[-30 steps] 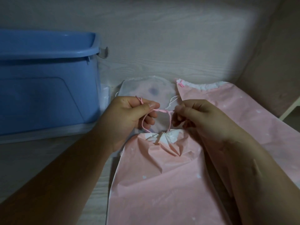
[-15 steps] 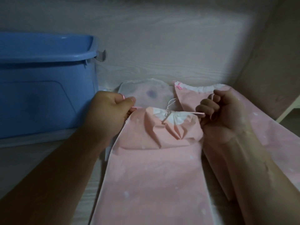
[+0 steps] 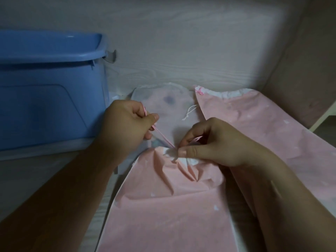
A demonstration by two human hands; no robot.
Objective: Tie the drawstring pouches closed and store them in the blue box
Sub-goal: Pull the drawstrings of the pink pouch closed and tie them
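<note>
Head view: grips the pink cord (image 3: 164,140) in the curled left hand (image 3: 125,128), taut from the gathered neck of the near pouch (image 3: 163,206). Pinches the cord's other end at that neck between right hand (image 3: 214,142) thumb and fingers. Shows blue box (image 3: 51,99) at left, inside hidden, with white pouch (image 3: 163,100) and second pink pouch (image 3: 254,115) behind the hands, outside it.

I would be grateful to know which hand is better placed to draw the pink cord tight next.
Probably the left hand: it grips the pink cord, stretched taut toward the pouch neck, which the right hand pinches steady.
</note>
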